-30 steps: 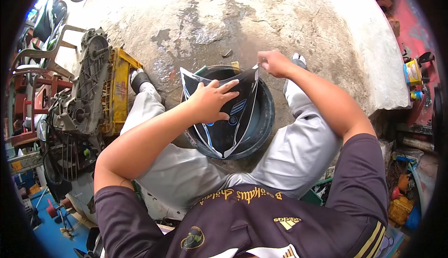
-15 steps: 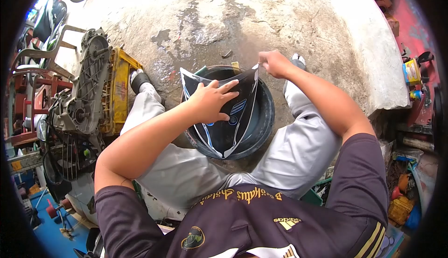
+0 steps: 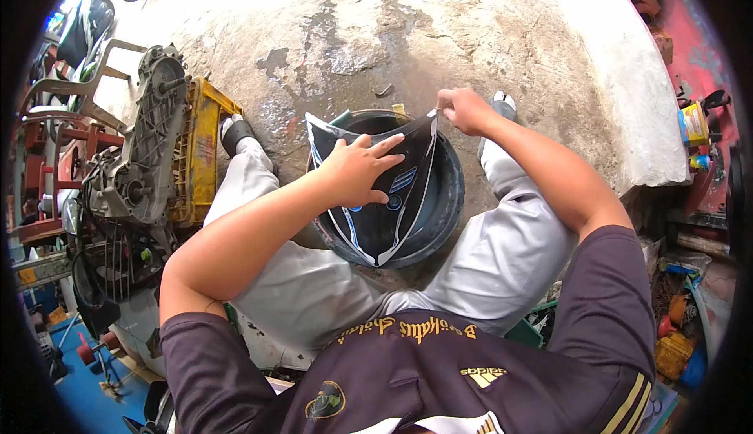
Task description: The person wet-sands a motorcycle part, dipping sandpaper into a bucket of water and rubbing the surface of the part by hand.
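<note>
A black V-shaped motorcycle fairing panel [image 3: 375,234] with white and blue striping lies over a dark round basin [image 3: 449,214], its narrow end toward me. My left hand [image 3: 353,171] rests on the panel's upper face, fingers spread and palm down. At the panel's upper right corner, my right hand [image 3: 464,111] is closed, thumb and fingertips pinching the tip. Whether anything thin is also between those fingers cannot be made out. The basin stands on the floor between my legs, partly hidden by the panel.
To the left, a grey metal engine casing [image 3: 141,144] leans by a yellow crate [image 3: 205,147]. Reddish chairs [image 3: 59,151] are beyond it. Wet patches mark the concrete floor [image 3: 345,49]. A white ledge [image 3: 627,104] and a yellow can [image 3: 692,124] are at right.
The view has shifted very slightly. Both hands keep nearly the same places on the panel, with the right fingers still pinching its corner.
</note>
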A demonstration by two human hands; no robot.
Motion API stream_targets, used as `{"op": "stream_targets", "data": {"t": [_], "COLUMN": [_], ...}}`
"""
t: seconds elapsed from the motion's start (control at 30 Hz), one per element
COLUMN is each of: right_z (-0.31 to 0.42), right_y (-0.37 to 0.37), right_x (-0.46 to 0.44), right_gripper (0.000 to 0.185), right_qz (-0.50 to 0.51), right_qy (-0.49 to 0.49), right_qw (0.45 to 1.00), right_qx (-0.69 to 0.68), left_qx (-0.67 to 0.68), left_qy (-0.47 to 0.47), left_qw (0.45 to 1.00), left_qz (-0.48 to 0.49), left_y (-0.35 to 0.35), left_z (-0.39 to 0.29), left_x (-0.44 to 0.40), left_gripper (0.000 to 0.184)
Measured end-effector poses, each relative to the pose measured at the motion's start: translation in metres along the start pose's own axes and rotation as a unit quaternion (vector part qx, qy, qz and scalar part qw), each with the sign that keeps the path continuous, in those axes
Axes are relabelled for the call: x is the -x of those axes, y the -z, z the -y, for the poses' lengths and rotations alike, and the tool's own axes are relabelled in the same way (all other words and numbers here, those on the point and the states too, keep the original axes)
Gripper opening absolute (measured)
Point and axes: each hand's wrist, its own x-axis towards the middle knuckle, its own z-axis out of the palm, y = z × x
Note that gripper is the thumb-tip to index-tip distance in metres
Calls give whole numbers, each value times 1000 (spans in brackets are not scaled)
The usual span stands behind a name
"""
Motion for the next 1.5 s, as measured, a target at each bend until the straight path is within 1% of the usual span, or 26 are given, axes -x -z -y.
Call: {"op": "stream_targets", "data": {"t": [0.1, 0.17, 0.3, 0.37, 0.4, 0.43, 0.5, 0.63, 0.7, 0.83, 0.93, 1.0, 1.13, 1.23, 1.33, 1.43, 1.5], "right_z": [-3, -11, 6, 10, 9, 8, 9, 11, 12, 13, 18, 20, 18, 21, 19, 20, 18], "right_y": [-2, -4, -1, 5, 4, 2, -2, 3, 0, 0, 2, 3, 5, 6, 8, 4, 7], "right_x": [0, -2, 3, 2, 2, 1, 0, -2, -3, -1, -1, -2, -1, -3, -3, -6, -5], "right_gripper": [14, 13, 12, 12, 12, 12, 12, 13, 13, 13, 13, 13, 13, 13, 14, 14, 14], "right_qz": [3, 4, 9, -29, -44, -43, -3, 9, 10, -14, -10, 1, -11, 11, 18, 22, 17], "right_qy": [10, 25, 17, -35, -19, -20, 4, -21, 17, -11, 18, -12, 5, 17, -7, 14, -14], "right_qw": [1000, 1000, 999, 996, 997, 997, 1000, 999, 1000, 999, 999, 999, 1000, 999, 998, 999, 999], "right_qx": [-20, 18, 41, 71, 56, 58, -3, 26, 11, 34, 32, 39, 28, 36, 56, 34, 43], "left_qx": [12, 19, 33, 42, 39, 36, 36, 34, 35, 30, 29, 32, 32, 37, 31, 38, 34], "left_qy": [6, 7, 19, 16, 17, 17, 16, 17, 15, 17, 14, 17, 15, 13, 10, 15, 17], "left_qw": [1000, 1000, 999, 999, 999, 999, 999, 999, 999, 999, 999, 999, 999, 999, 999, 999, 999], "left_qz": [7, 11, 13, 10, 10, 9, 9, 10, 9, 16, 10, 13, 9, 15, 3, 13, 15], "left_y": [0, 1, 1, -1, -1, -1, 0, 0, -1, 2, 1, 1, 1, 1, -1, 1, 2], "left_z": [-1, -2, -3, 0, 0, -1, -2, -2, -1, -2, -2, -1, -2, -1, 0, 0, -1], "left_x": [-1, -1, -2, -1, 0, -1, -1, -1, -2, -1, -1, 0, 0, 0, 0, 0, 0], "left_gripper": [86, 86, 87, 88, 88, 88, 88, 89, 89, 89, 90, 91, 91, 91, 90, 89, 88]}}
